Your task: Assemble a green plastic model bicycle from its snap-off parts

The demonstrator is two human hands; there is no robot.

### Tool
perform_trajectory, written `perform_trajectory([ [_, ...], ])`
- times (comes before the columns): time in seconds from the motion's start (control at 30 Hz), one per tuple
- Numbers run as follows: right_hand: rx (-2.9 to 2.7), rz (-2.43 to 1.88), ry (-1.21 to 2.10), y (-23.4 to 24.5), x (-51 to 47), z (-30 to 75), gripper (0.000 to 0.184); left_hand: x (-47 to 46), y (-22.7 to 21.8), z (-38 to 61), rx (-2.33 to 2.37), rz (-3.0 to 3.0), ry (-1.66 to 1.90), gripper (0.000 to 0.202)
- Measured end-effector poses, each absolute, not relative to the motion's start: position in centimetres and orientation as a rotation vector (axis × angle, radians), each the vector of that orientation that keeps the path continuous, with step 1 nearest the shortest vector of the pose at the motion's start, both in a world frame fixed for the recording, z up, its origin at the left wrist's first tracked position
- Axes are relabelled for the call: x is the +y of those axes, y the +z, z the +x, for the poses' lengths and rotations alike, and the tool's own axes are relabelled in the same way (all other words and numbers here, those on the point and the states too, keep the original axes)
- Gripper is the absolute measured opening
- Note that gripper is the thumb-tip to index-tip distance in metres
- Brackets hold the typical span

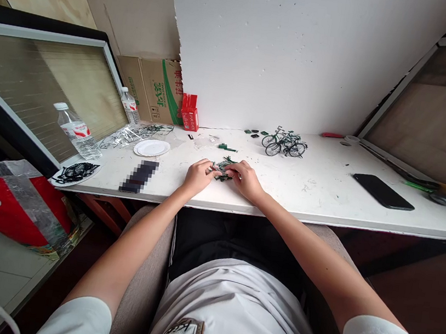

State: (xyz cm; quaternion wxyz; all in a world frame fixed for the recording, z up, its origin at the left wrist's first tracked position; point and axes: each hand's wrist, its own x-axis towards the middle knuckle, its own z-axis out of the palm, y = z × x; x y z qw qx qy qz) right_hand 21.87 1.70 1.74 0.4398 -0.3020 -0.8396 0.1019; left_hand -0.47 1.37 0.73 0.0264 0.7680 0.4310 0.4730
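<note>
My left hand (198, 177) and my right hand (246, 180) rest close together near the table's front edge. Both have fingers pinched at a small cluster of dark green model parts (225, 164), too small to tell apart piece by piece. What sits between the fingertips is partly hidden. Just beyond lies a green piece with a thin stem (227, 148). Miniature model bicycles (284, 144), green and black, stand upright to the right, behind my right hand. Several small dark green pieces (256, 133) lie beside them.
To the left are white paper plates (151, 148), a pixelated dark object (139, 176), a plate of black parts (76, 173) and water bottles (77, 133). A red box (190, 114) stands behind. On the right lie a black phone (382, 191) and a mouse (442, 198).
</note>
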Motion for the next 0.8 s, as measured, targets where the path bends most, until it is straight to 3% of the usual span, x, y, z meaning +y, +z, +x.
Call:
perform_trajectory([
  [0.33,-2.138,-0.741,0.452,1.83,1.10,21.97,0.031,1.01,0.98,-0.36,1.399,2.426,1.414,0.022],
  [0.7,-1.983,-0.720,0.610,1.77,1.37,22.17,0.025,0.78,0.96,-0.14,1.128,2.473,1.560,0.023],
  [0.8,-1.925,-0.691,0.762,1.72,1.77,22.09,0.031,0.57,0.98,0.00,1.084,2.503,1.551,0.020],
])
